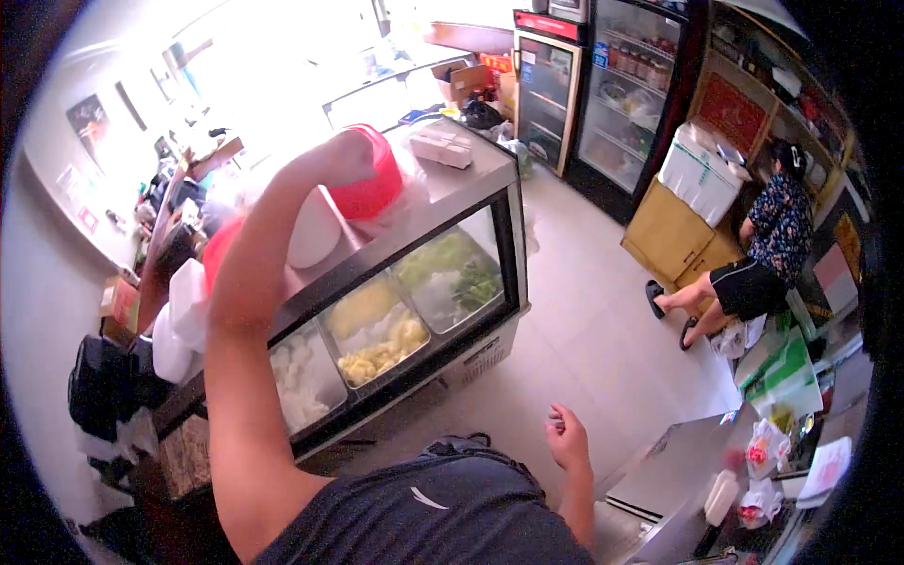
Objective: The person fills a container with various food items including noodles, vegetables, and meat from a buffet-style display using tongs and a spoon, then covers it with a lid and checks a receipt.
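Observation:
My left hand [355,161] reaches over the top of a glass-fronted refrigerated display case [512,176]. It is at the mouth of a red plastic container [378,187]; its fingers are hidden, so I cannot tell whether they hold anything. Beside that container is a white rounded container [311,229]. Through the glass I see metal trays with green leafy vegetables [477,286], pale yellow food pieces [385,349] and whitish food [300,385]. My right hand [567,436] hangs over the floor near my body, empty, its fingers loosely bent and partly apart.
A small white box [441,147] lies on the case top. At the right a person [773,219] is beside cardboard boxes [667,233]. Upright glass-door fridges [625,113] stand behind. A counter at lower right bears white plastic bags [766,452]. White foam containers [187,304] are at left.

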Tool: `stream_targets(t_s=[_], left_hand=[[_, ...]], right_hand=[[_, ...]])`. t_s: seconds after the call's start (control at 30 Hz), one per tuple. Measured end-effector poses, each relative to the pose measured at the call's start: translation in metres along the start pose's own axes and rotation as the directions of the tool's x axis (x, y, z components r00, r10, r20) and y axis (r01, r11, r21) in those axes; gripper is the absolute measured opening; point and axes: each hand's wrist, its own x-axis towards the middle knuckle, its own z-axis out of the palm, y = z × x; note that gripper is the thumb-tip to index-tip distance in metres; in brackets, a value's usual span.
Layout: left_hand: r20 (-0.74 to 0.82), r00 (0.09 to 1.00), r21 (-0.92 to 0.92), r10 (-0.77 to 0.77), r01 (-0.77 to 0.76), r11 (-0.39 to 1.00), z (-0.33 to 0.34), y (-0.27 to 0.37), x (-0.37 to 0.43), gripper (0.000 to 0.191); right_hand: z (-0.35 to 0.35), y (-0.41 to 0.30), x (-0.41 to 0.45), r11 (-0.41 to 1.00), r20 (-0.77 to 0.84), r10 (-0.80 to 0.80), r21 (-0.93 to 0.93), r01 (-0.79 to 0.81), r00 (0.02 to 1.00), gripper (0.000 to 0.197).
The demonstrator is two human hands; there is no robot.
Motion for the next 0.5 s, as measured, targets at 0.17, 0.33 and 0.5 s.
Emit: stream_targets(t_s=[0.17, 0.33, 0.5], left_hand=[[0.104, 0.994, -0.037, 0.044, -0.041, 0.998, -0.007, -0.001, 0.014, 0.021], [0.134, 0.991, -0.153, -0.006, 0.026, 0.988, -0.018, -0.007, 0.007, 0.025], [0.111, 0.993, 0.014, -0.042, 0.041, 0.999, -0.034, -0.012, -0.012, 0.021]], right_hand=[[-0.022, 0.050, -0.023, 0.990, -0.093, 0.138, 0.049, -0.134, 0.986, 0.044], [-0.025, 0.048, -0.029, 0.993, -0.208, 0.120, 0.042, -0.114, 0.971, 0.042], [-0.012, 0.041, -0.033, 0.998, -0.211, 0.054, 0.054, -0.044, 0.976, 0.039]])
